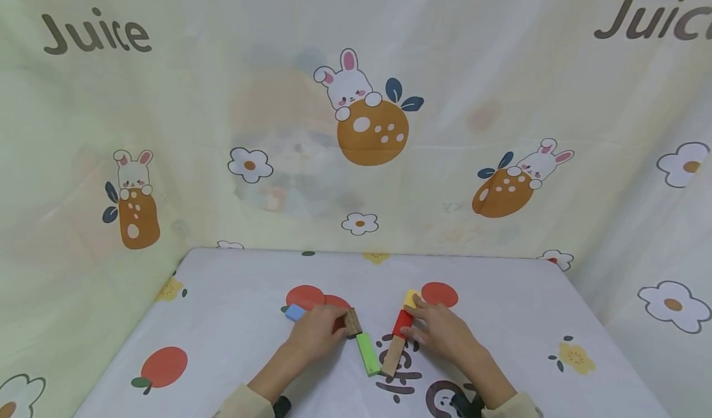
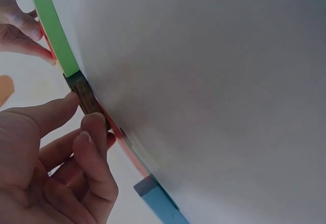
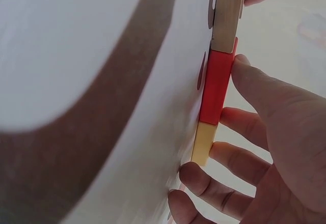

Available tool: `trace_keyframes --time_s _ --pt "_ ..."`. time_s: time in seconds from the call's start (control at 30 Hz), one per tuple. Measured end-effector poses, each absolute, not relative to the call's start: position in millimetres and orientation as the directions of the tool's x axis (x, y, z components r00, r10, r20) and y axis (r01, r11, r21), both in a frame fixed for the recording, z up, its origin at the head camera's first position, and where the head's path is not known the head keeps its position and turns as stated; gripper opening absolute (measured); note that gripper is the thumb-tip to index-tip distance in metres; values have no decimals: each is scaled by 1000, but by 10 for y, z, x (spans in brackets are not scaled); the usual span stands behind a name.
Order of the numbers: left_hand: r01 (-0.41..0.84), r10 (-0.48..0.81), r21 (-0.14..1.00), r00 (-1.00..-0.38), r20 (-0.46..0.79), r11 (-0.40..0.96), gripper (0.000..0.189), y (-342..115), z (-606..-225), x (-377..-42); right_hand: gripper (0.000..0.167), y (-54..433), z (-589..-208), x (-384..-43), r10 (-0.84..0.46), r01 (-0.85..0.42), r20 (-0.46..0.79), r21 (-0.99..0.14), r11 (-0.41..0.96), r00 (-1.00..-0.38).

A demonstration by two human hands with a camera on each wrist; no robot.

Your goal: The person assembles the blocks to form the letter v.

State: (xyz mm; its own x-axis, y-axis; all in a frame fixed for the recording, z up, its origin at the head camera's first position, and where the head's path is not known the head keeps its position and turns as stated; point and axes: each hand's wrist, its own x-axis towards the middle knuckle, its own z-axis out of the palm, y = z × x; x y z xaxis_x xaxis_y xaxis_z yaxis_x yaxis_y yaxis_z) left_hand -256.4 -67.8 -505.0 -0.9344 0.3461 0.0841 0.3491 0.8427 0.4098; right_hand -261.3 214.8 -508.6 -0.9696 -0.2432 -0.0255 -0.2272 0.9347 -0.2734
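Thumb and fingers of my left hand pinch a dark brown wooden block at its sides. That block meets the far end of a light green block. My right hand lies along a second row, its thumb and fingertips touching the side of a red block and a yellow block. A plain wooden block continues this row toward the green one, so the two rows form a V with its point toward me. Beyond my left hand lies a blue block.
A white cloth printed with fruit and flowers covers the table. Behind it hangs a pale curtain with rabbit prints. Dark wrist straps show at the bottom edge.
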Motion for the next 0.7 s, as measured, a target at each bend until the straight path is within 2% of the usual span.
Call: trace_keyframes --time_s 0.7 --pt "345 342 391 -936 78 854 41 -613 -5068 -2563 56 2136 -5061 -2597 -250 -236 -14 -273 932 -968"
